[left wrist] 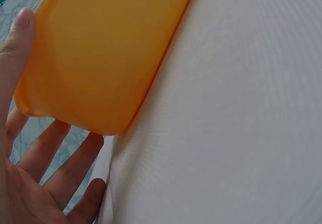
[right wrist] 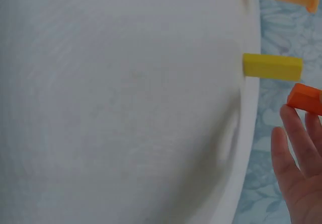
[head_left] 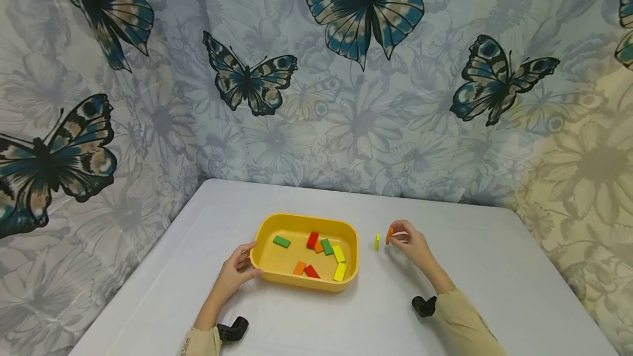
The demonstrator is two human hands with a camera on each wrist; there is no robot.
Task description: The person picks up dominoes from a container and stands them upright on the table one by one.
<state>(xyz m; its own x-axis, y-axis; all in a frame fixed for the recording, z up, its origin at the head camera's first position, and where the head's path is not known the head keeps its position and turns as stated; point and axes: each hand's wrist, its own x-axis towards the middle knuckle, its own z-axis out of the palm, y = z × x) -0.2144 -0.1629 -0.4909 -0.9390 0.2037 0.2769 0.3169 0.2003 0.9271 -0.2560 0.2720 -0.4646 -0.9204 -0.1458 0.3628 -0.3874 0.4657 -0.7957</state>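
Note:
A yellow tray (head_left: 284, 260) holds several small green, red, orange and yellow blocks. At its left end, my left hand (head_left: 231, 272) grips it with the thumb at the front corner and the fingers along the end wall. The left wrist view shows the thumb against the side of the tray (left wrist: 105, 58) and the fingertips at its end. To the right of the tray, my right hand (head_left: 414, 246) pinches an orange block (head_left: 389, 235) upright between thumb and fingers. Just left of it a yellow block (head_left: 377, 242) stands on end on the table.
The table (head_left: 494, 273) has a white cloth, and butterfly-patterned fabric (head_left: 346, 125) rises at its back and left side. A black device is strapped at each wrist, one on the left (head_left: 233, 329) and one on the right (head_left: 424, 306).

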